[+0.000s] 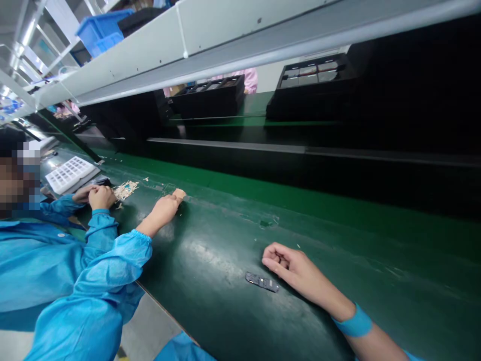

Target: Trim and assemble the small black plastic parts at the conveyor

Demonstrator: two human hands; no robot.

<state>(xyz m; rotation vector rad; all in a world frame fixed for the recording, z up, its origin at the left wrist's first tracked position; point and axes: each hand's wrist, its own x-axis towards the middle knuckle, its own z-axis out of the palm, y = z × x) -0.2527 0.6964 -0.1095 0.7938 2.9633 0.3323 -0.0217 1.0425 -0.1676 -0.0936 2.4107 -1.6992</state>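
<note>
Left hand (165,212): fingertips on tan piece (181,193), grip unclear. Right hand (287,263): half open, fingers curled, beside dark strip (262,282) on table (218,313); pale marks illegible.

Light: bright, cool, from a ceiling lamp (27,34) at upper left. Glare: whitish patches on the dark green table (221,316). Shadow: near-black beneath the shelf (233,42), right side, detail lost; soft below the right hand (291,265). Blur: distant left background. Mosaic: pixel blocks, left edge.
</note>
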